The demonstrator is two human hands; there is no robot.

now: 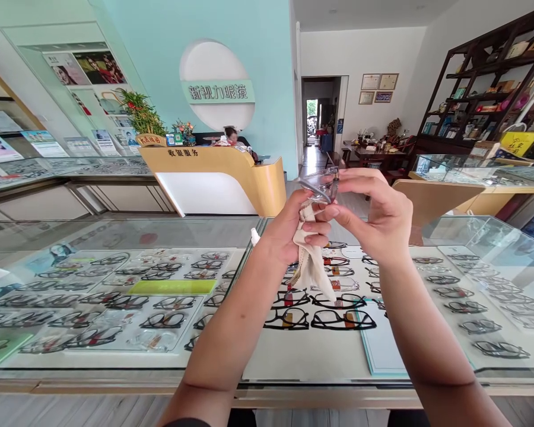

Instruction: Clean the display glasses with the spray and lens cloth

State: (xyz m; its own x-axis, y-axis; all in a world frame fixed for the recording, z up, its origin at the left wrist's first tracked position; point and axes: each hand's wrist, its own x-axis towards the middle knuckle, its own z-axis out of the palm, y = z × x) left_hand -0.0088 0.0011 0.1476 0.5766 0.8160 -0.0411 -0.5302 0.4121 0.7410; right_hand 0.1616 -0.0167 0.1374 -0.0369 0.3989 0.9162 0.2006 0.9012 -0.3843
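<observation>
Your left hand (290, 230): grip pinching clear-grey plastic eyeglasses (319, 191), fingers also wrapping beige fabric cloth (314, 267). Your right hand (380, 214): grip pinching same frame's right side. Eyeglasses raised above glass-topped display table (289, 365); rows of black-framed spectacles (329, 313) under glass.

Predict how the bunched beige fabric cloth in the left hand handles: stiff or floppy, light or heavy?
The bunched beige fabric cloth is probably floppy: its ends hang in folds below the left hand. It's likely light, since it looks thin and gathers within one hand.
</observation>
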